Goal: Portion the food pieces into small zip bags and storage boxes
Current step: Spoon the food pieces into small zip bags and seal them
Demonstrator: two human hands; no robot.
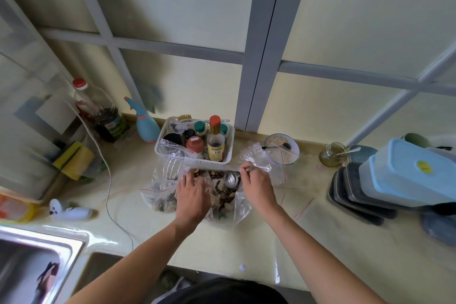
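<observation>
Pale yellow counter (308,237) across the middle of the frame, under frosted glass panes with grey bars. Steel sink (37,261) at the lower left. White basket (192,159) of sauce bottles at the centre, up against the panes. Big dark bottle with a red cap (98,111) and a blue spray bottle (146,126) at the upper left. Yellow sponges (74,159) at the left. Glass bowl (282,149) and a small jar (332,154) right of the basket. Stack of storage boxes (407,175) with a pale blue lid at the right edge, long sides slanting from upper left to lower right.

Brown and pale food pieces (217,187) in a heap at the centre, just below the basket, among clear zip bags (162,195). Metal spoon (232,179) on the heap, bowl end down, handle up and right toward the right hand.

Left hand (192,198) flat on the heap, fingers straight, pressing down. Right hand (257,186) with curled fingers pinching the edge of a clear zip bag (254,158), and maybe the spoon handle too; cannot tell for sure.
</observation>
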